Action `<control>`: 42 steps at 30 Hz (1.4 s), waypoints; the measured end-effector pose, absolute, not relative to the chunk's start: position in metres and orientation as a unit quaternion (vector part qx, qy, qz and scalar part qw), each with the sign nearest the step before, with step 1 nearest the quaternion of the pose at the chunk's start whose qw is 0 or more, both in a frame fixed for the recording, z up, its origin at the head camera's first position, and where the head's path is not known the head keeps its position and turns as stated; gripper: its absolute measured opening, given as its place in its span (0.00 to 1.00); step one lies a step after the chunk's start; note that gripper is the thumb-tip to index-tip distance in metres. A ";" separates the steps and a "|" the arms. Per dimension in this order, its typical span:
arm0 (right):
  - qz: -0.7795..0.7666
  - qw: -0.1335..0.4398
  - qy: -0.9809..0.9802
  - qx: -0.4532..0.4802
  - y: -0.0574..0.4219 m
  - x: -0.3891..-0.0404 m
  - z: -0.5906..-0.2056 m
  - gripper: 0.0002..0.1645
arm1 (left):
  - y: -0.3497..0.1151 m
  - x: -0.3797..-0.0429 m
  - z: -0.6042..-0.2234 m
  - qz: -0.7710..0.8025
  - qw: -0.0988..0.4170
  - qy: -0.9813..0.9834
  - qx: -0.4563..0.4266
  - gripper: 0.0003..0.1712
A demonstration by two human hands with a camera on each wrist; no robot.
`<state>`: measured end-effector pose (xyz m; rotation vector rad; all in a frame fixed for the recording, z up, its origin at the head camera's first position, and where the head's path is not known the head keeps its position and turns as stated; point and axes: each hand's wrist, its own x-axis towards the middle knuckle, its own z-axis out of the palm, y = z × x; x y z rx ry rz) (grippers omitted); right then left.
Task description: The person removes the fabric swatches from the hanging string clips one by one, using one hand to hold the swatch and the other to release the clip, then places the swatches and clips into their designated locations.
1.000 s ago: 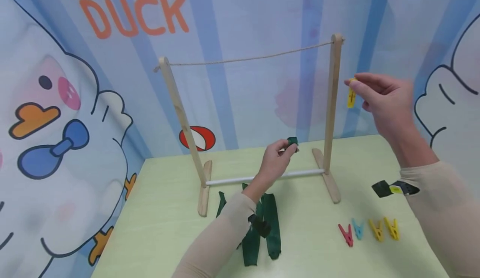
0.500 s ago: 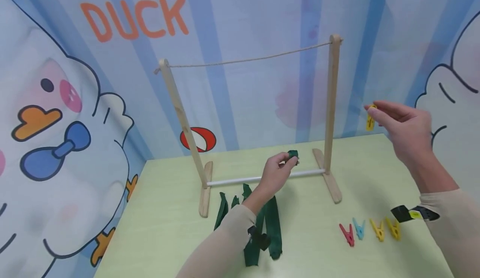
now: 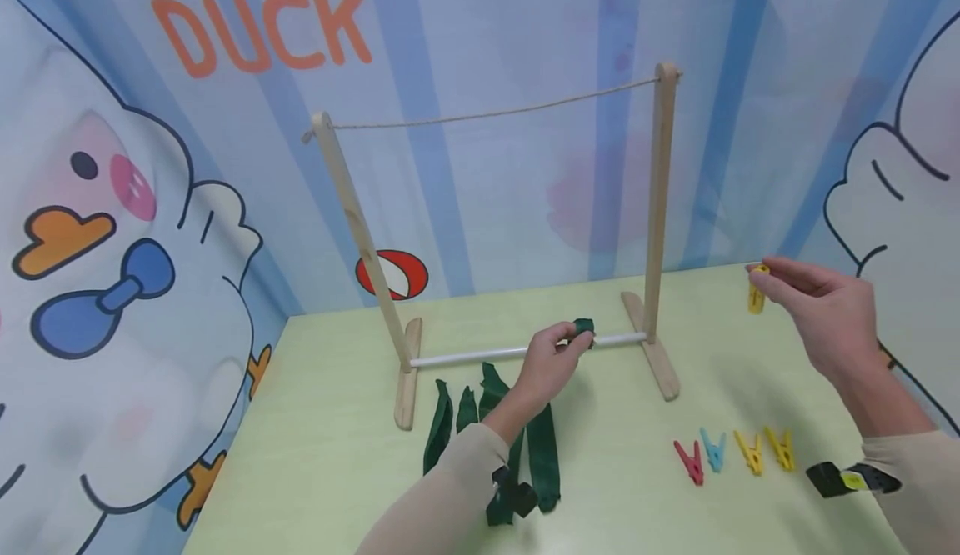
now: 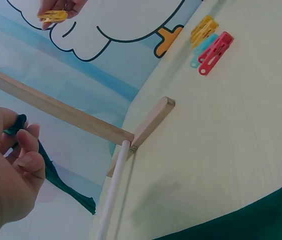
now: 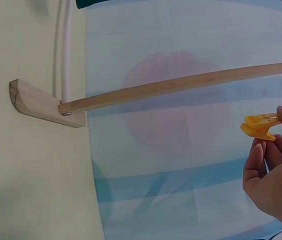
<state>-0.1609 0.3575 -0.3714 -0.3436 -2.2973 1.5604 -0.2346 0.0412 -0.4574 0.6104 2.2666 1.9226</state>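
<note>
A strip of dark green cloth is pinched between the thumb and fingers of my left hand. Its loose tail hangs below the fingers in the left wrist view, where the cloth is narrow and folded. This hand is in front of the white rod of a wooden stand. Out to the right of the stand, my right hand pinches a yellow clothespin in the air, its jaws pointing away from the fingers in the right wrist view. Several more green cloth strips lie under my left forearm, which partly covers them.
Between two wooden posts a thin rope is strung, with a white rod low down. On the pale table, a red clothespin, a blue clothespin and two yellow clothespins lie in a row at right.
My right hand has come down and a little rightward with the yellow clothespin. The left hand has lowered slightly, still pinching the green cloth. The row of clothespins stays put.
</note>
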 end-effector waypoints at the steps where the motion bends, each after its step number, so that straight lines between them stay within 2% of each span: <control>1: 0.547 0.165 -0.811 -0.127 0.358 -0.159 -0.375 0.38 | 0.041 -0.233 -0.460 0.636 0.059 0.744 0.198 0.15; 9: 0.540 0.146 -0.816 -0.150 0.362 -0.149 -0.403 0.39 | 0.041 -0.223 -0.473 0.631 0.080 0.750 0.182 0.14; 14: 0.538 0.150 -0.816 -0.153 0.369 -0.145 -0.413 0.37 | 0.042 -0.218 -0.481 0.609 0.090 0.769 0.172 0.12; 25: 0.536 0.178 -0.804 -0.187 0.372 -0.143 -0.430 0.37 | 0.038 -0.202 -0.504 0.558 0.132 0.802 0.167 0.16; 32: 0.516 0.166 -0.812 -0.218 0.379 -0.138 -0.443 0.38 | 0.033 -0.194 -0.512 0.522 0.140 0.827 0.153 0.13; 36: 0.474 0.148 -0.836 -0.235 0.386 -0.135 -0.452 0.40 | 0.028 -0.190 -0.512 0.510 0.142 0.835 0.151 0.21; 39: 0.425 0.135 -0.864 -0.232 0.391 -0.132 -0.462 0.41 | 0.025 -0.187 -0.510 0.498 0.164 0.839 0.144 0.26; 42: 0.387 0.118 -0.884 -0.235 0.396 -0.128 -0.472 0.41 | 0.023 -0.185 -0.509 0.476 0.184 0.851 0.124 0.16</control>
